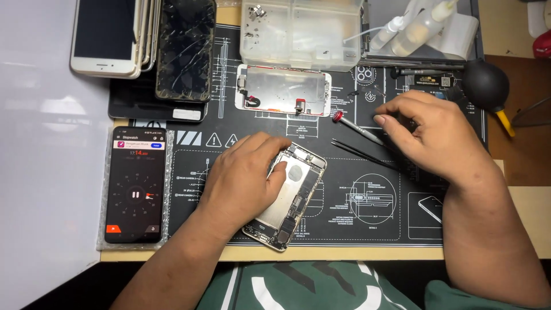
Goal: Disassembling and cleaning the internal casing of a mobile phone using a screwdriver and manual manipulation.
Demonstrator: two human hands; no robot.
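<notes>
Phone body point(290, 198), opened and with its boards bare, lies tilted on the black work mat point(367, 224) near the six o'clock edge, just in front of me. My left hand point(241, 183) lies over its left half, palm down and fingers spread rather than clenched, thumb pressing on the metal plate; I judge this pins the shell so it cannot slide on the mat. My right hand point(436, 135) is out at two o'clock from the phone, fingers curled down onto the mat; whether they pinch anything I cannot tell. A screwdriver with a red cap point(356, 127) lies just beside its fingertips, and black tweezers point(361, 154) lie between the two hands, both within easy reach. At twelve o'clock the detached screen assembly point(284, 90) rests face down, apart from the body, likely to keep it safe. Beyond it stands a clear parts box point(301, 34). At nine o'clock a dark phone running a stopwatch point(136, 183) faces me, and cracked phones point(183, 49) are stacked at eleven.
</notes>
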